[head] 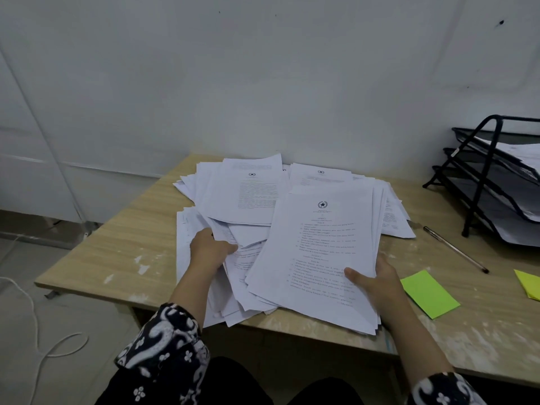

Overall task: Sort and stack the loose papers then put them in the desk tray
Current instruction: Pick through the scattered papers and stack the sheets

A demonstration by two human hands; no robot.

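- The right hand [377, 283] sits in the lower right of the frame, gripping a bundle of printed sheets [318, 258] by its right edge: the thumb lies across the top page and the other fingers are tucked beneath, out of sight.
- That bundle tilts from lower right toward the centre and overlaps the loose papers [242, 197] spread over the middle of the wooden surface [117, 244].
- The left hand [209, 251], left of centre, rests on the loose papers with its fingers curled into the pile; the fingertips are hidden between sheets, so I cannot tell whether it pinches any or only presses on them.
- The loose papers lie fanned and unaligned, reaching from the near edge of the surface toward the wall at the back.
- The desk tray [485, 182], a black tiered wire rack, stands at the right edge of the frame, well apart from the pile; some white sheets already lie in its tiers.
- A pen [455, 249] lies on the surface between the pile and the tray.
- A green sticky pad [428, 293] lies just right of the right hand, and a yellow one [529, 283] shows at the frame's far right.
- A white cable [35, 325] loops over the floor in the lower left.
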